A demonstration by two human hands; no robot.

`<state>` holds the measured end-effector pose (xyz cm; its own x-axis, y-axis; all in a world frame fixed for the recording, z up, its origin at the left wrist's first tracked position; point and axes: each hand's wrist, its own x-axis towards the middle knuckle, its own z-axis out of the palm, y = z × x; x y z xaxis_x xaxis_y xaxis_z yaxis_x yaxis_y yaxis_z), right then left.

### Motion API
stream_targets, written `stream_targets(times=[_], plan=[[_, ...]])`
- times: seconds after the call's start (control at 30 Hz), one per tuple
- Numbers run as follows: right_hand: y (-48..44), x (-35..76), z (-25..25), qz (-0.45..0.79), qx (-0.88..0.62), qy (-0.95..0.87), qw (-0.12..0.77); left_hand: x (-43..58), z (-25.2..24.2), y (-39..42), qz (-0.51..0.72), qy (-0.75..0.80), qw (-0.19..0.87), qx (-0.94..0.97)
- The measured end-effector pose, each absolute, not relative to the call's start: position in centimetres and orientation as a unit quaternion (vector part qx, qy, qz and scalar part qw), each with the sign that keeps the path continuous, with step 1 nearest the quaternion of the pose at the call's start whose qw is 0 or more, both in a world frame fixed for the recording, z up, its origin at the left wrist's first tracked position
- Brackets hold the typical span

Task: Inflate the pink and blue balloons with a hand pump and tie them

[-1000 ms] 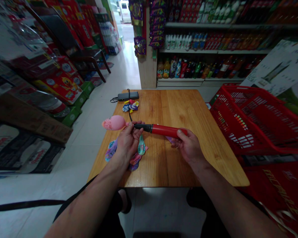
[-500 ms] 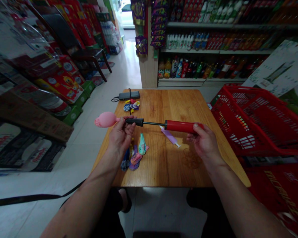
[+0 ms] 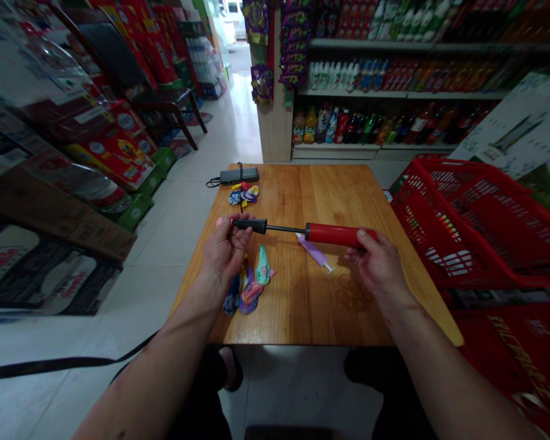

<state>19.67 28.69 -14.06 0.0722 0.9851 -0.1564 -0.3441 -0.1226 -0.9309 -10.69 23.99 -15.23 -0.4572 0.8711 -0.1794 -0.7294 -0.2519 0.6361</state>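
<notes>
- Hand pump (image 3: 334, 233), one, red barrel, black nose piece (image 3: 256, 226), thin rod (image 3: 285, 229) bare between them; held nearly level above the middle of the table (image 3: 348, 189), barrel toward 3 o'clock, nose piece toward 9.
- Left hand (image 3: 222, 250), at 9 o'clock; grip pinching the nose piece between thumb and fingers, palm partly upturned.
- Right hand (image 3: 378, 256), at 3 o'clock; grip closed about the outer end of the barrel, thumb laid along it.
- Pink balloon (image 3: 220, 220), one, at the tip of the nose piece, 9 o'clock; mostly hidden by the left fingers.
- Purple piece (image 3: 312, 250), one, white T-shaped end pointing to 4 o'clock; on the table near its middle, just nearer the person than the rod.
- Rubber bands (image 3: 354, 298), tan, loose heap, 4 o'clock, near the right hand.
- Limp balloons (image 3: 262, 272), teal, coral, purple and dark blue, overlapping, 8 o'clock.
- Second balloon cluster (image 3: 244, 194), multicoloured, 10 o'clock.
- Grey device (image 3: 239, 176), one, with black cord, just beyond that cluster, between 10 and 11 o'clock.
- Red basket (image 3: 472, 244), beside the table, 3 o'clock.
</notes>
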Motion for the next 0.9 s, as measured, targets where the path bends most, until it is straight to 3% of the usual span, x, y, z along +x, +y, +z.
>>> stream_targets(times=[0.9], plan=[[28.5, 19.6, -14.4, 0.593, -0.443, -0.359, 0.568, -10.8, -16.2, 24.3, 0.773, 0.376, 0.507, 0.07]])
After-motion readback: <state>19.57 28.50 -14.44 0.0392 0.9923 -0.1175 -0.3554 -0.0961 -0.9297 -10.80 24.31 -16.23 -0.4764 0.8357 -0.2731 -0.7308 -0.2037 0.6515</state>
